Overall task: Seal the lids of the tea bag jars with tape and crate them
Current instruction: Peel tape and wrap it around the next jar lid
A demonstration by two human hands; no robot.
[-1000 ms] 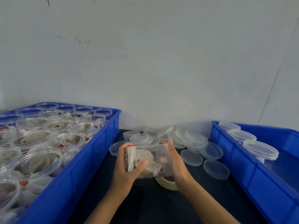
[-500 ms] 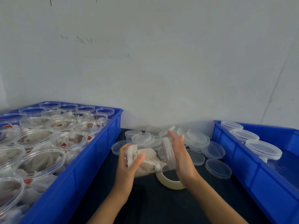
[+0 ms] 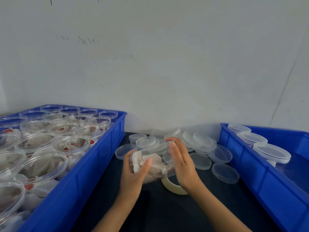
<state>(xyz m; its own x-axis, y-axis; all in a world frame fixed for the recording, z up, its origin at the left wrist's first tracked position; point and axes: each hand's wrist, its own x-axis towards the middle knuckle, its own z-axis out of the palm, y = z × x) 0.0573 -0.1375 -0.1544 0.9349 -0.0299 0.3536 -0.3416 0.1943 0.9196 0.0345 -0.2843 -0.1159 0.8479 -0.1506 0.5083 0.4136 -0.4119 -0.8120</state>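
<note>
Left hand (image 3: 133, 171) grips jar (image 3: 150, 164); right hand (image 3: 181, 162) presses flat against it, above black tabletop (image 3: 167, 213), grey wall (image 3: 167, 64) behind.

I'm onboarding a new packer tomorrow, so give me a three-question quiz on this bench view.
1. True or false: the jars in the left crate already have lids on.
2. Which hand lies against the lid end of the held jar? A) left hand B) right hand
3. Fill in: the tape roll lies on the dark table, partly hidden under the ____ hand.

Key
1. False: their mouths are open, tea bags showing.
2. B: the right hand's fingers are straight against it, while the left hand has its grip round the base end.
3. right
</note>
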